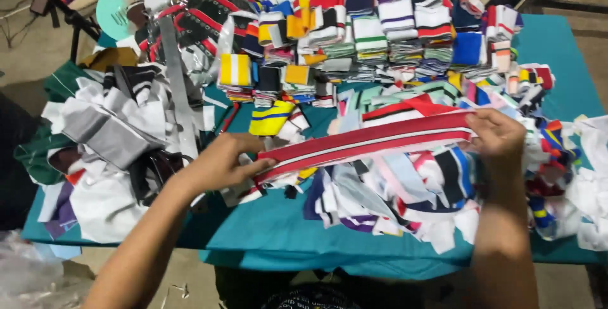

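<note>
Over the teal table, left hand and right hand each pinch an end of a red-and-white strip, stretched above loose scraps; seemingly straightening it, which calls for even tension.

Head view, own body only. Two forearms enter from the lower edge of frame, both bare to as far up as the view reaches; no sleeve, cuff or glove visible on either. Left hand: bare, no ring, no wristband or watch seen. Right hand: bare, likewise unadorned at fingers and wrist. At bottom centre, a sliver of dark garment with a small pale pattern; too little shows to identify it.
</note>
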